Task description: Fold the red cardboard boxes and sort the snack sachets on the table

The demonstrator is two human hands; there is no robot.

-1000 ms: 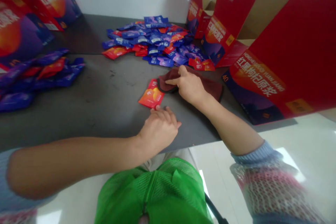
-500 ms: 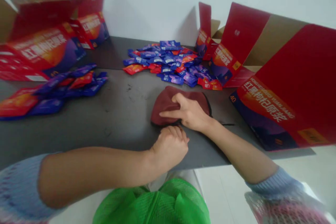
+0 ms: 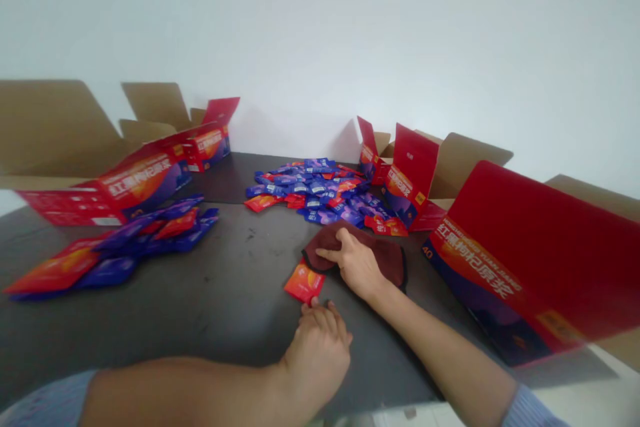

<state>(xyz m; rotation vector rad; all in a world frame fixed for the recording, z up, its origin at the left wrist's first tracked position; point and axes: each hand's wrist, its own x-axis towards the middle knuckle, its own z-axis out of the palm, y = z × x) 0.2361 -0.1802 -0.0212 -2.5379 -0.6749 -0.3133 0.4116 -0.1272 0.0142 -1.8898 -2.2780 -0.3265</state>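
Observation:
A brown cloth (image 3: 379, 255) with black edging lies bunched on the dark table, and my right hand (image 3: 357, 265) presses down on it. Thumb and forefinger stand apart there, while the other fingers curl into the fabric. From under the cloth's left edge a red and orange sachet (image 3: 303, 282) sticks out. My left hand (image 3: 320, 350) is closed in a pinch at the sachet's near corner. Just beyond the cloth lies a heap of purple and red sachets (image 3: 320, 190); some of them touch or nearly touch its far edge.
More sachets (image 3: 135, 240) are spread in a group on the left of the table (image 3: 240, 293). Open red cartons stand behind them, one large (image 3: 143, 180) and one small (image 3: 213, 145). To the right are further open cartons, the nearest (image 3: 500, 267) close to my right forearm.
The red sachet now shows between cloth and left hand. My left hand has drawn toward me, away from the cloth, whose left side lies flatter. The view has tilted up.

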